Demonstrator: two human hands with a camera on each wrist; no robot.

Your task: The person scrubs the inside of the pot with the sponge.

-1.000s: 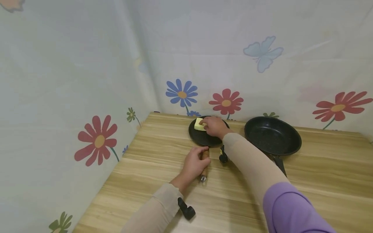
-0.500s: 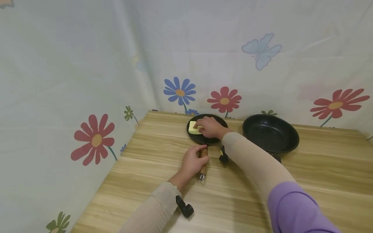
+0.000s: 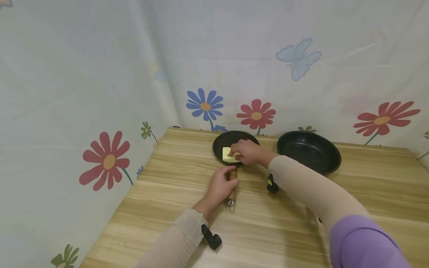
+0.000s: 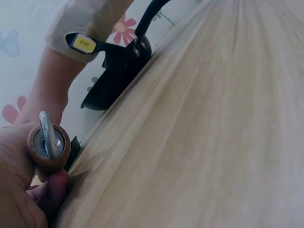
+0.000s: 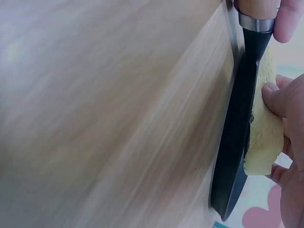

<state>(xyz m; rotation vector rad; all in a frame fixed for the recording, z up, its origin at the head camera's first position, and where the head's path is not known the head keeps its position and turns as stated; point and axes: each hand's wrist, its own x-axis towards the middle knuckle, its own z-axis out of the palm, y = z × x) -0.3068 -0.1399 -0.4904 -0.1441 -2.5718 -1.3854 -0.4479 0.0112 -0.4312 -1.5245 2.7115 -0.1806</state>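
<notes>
My right hand (image 3: 248,152) pinches a pale yellow sponge (image 5: 266,137) between thumb and fingers, against the near part of a small black frying pan (image 3: 223,140). In the right wrist view the thumb lies on one face of the sponge. My left hand (image 3: 220,187) grips the pan's brown wooden handle (image 3: 232,195), which points toward me. The handle's end with its metal hanging ring (image 4: 46,137) shows in the left wrist view. Part of the sponge is hidden under the right fingers.
A larger black frying pan (image 3: 310,150) stands to the right, its handle mostly behind the right forearm. The wooden table (image 3: 151,208) meets a flower-printed curtain (image 3: 100,74) at the back and left. Both wrists carry black camera mounts.
The sponge in my right hand first slid left and slightly toward me across the small pan, then right and closer to its near rim. My left hand keeps its grip on the handle.
</notes>
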